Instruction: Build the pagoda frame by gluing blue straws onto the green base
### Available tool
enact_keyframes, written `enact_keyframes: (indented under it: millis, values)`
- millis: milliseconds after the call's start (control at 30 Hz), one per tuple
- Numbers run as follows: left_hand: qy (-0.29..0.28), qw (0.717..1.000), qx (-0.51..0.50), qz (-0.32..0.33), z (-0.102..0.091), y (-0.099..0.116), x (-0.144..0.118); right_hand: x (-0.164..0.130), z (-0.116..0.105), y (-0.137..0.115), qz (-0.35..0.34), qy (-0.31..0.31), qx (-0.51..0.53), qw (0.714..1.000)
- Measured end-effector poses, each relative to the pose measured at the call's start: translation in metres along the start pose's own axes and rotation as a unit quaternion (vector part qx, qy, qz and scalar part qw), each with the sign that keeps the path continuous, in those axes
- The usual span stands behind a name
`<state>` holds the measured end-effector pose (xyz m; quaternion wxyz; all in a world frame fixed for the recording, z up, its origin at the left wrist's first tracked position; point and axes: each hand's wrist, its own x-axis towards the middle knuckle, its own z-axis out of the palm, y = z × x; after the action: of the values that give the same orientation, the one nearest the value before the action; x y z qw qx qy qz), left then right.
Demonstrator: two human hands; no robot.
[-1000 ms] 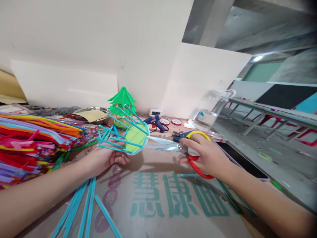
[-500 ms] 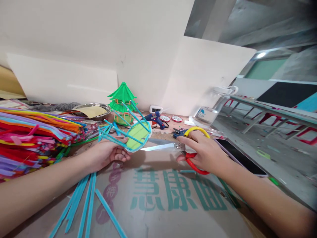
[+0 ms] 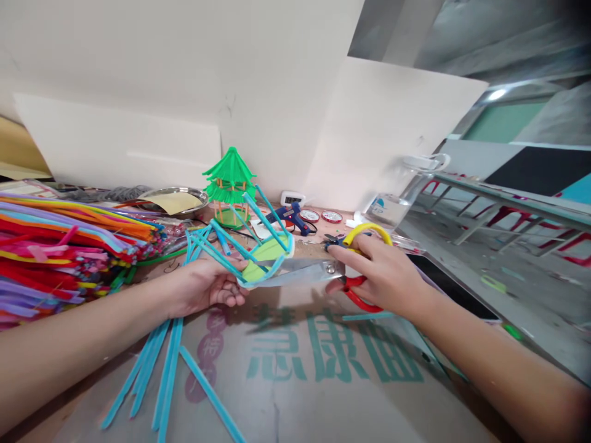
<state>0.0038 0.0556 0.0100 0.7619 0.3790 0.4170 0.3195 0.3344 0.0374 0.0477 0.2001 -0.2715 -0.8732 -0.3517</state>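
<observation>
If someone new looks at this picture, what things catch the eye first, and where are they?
At the centre, the left hand holds a blue pipe-cleaner frame with a green disc, while the right hand brings big scissors to its edge. On the left lies a bright heap of pipe cleaners; behind stands a small green pagoda.

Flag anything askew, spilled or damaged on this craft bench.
Nothing looks damaged or spilled. The left hand holds a blue pipe-cleaner frame with a green disc tilted on its side, while the right hand works red-and-yellow-handled scissors at its rim. Loose blue pipe cleaners lie scattered on the printed cardboard sheet.
</observation>
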Motion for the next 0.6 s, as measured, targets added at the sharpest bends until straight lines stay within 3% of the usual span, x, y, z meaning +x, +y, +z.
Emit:
enact_keyframes:
  millis: [300,600]
  values:
    - [0.008,1.000,0.009,-0.007,0.000,-0.001,-0.003,0.002,-0.002,-0.002,0.008,-0.018,-0.007,1.000]
    - [-0.023,0.999,0.014,0.035,-0.004,-0.004,-0.001,0.013,-0.009,-0.011,-0.010,-0.009,-0.073,0.997]
